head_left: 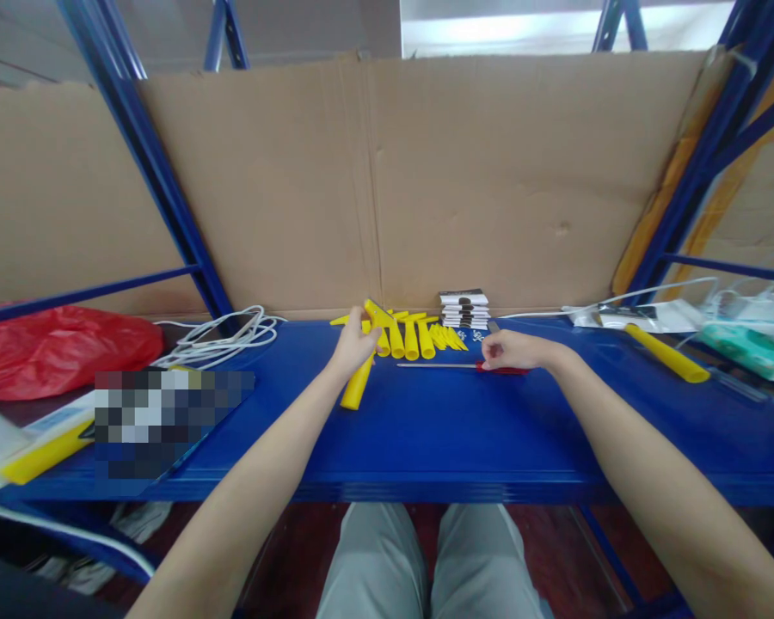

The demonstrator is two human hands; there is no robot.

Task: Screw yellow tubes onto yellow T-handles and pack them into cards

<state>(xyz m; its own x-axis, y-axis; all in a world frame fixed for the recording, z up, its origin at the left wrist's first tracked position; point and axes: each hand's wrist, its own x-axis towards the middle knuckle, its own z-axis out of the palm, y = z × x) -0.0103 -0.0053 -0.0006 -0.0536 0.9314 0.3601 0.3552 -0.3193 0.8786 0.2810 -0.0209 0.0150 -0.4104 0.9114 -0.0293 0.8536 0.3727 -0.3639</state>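
My left hand (pixel 356 341) is closed round a yellow plastic piece. Its flat upper end (pixel 378 313) shows above the fingers, and a yellow tube (pixel 358 385) slants out below; I cannot tell whether both are one part. Beside it lie several yellow plastic tubes (pixel 411 341) and small yellow wedges (pixel 448 337). My right hand (pixel 512 350) has its fingertips pinched together, and what they hold, if anything, is too small to make out. Below that hand lies a screwdriver with a long metal shaft (pixel 435 365) and a red handle (pixel 519 371). Small metallic bits (pixel 476 336) lie near its fingertips.
A stack of folded white-and-black papers (pixel 464 309) stands against the cardboard wall (pixel 490 180). On the right lie another yellow tube (pixel 667 353) and a green-white packet (pixel 748 348). A white cable (pixel 232 340) and red bag (pixel 70 348) are on the left of the blue shelf (pixel 439 438).
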